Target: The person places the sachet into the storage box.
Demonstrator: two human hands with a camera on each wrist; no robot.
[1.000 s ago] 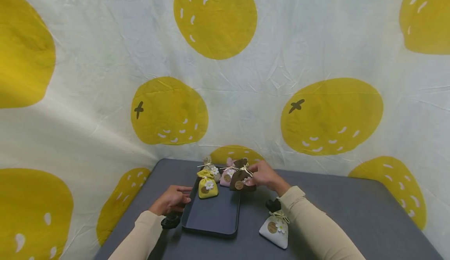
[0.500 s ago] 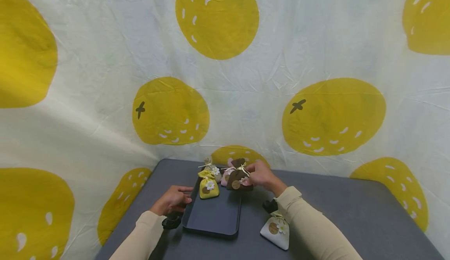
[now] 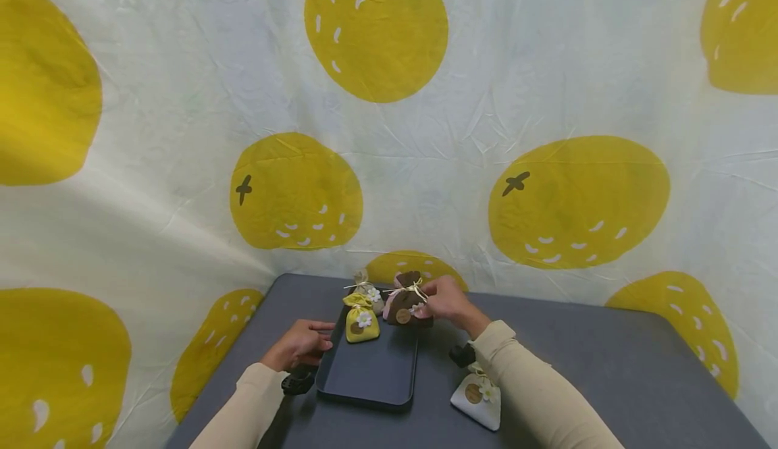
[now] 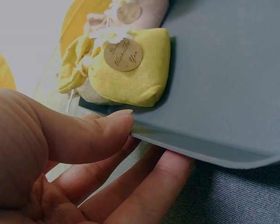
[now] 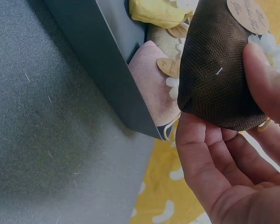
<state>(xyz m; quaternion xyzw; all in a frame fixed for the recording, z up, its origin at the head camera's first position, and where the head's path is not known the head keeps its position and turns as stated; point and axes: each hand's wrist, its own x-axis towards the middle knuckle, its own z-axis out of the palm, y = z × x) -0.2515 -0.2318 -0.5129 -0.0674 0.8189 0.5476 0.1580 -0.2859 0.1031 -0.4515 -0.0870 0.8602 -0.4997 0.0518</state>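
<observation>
My right hand (image 3: 448, 302) pinches a brown drawstring pouch (image 3: 401, 306) with a round tag and a white flower, thumb on its face and fingers behind. The pouch hangs over the far right corner of a dark grey tray (image 3: 367, 375). It overlaps a pink pouch (image 5: 149, 79) in the head view. My left hand (image 3: 298, 344) holds the tray's left rim, thumb above and fingertips (image 4: 175, 161) against the outer wall. Inside the tray, a yellow pouch (image 4: 144, 79) lies in front of a beige pouch (image 5: 161, 42), both towards the far left.
A white pouch (image 3: 477, 403) lies on the dark table (image 3: 583, 368) right of the tray, below my right forearm. Behind the table hangs a white cloth (image 3: 425, 199) printed with big yellow fruit.
My right hand has moved the brown pouch slightly left and away from me, so it covers more of the pink one. My left hand stays at the tray's rim.
</observation>
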